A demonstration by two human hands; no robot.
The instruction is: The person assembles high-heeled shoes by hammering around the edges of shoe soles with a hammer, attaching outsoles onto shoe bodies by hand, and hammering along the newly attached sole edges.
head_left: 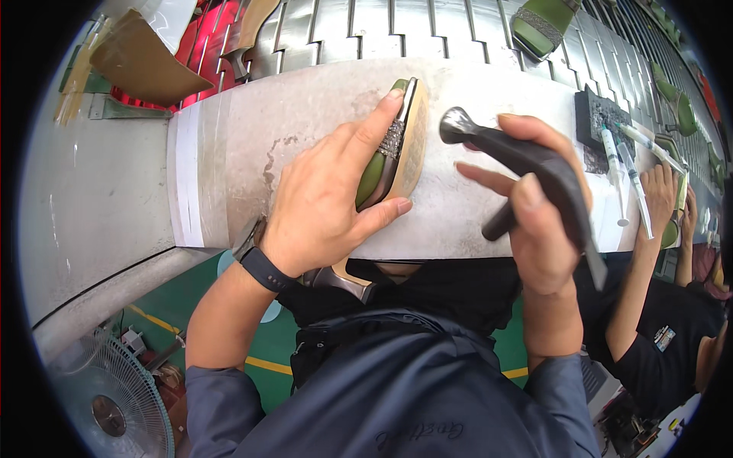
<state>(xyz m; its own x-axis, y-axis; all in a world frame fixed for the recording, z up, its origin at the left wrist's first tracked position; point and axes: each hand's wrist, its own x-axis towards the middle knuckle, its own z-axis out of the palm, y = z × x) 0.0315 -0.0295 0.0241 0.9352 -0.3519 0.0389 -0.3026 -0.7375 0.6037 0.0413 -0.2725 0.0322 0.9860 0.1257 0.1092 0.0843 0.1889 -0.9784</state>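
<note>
Your left grip [321, 183] clasps the green shoe [372, 179], lengthwise away from you, sole [412, 141] facing the hammer [538, 156] your right grip [544, 244] clutches.

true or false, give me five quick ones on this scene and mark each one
1. The left hand is touching the green shoe. True.
2. The right hand holds a syringe. False: the right hand holds a dark hammer.
3. The dark hammer's shiny end is pressed against the green shoe. False: the two are apart.
4. A dark watch band is around the left wrist. True.
5. The syringes lie to the left of the green shoe. False: the syringes are to its right, beyond the right hand.
</note>
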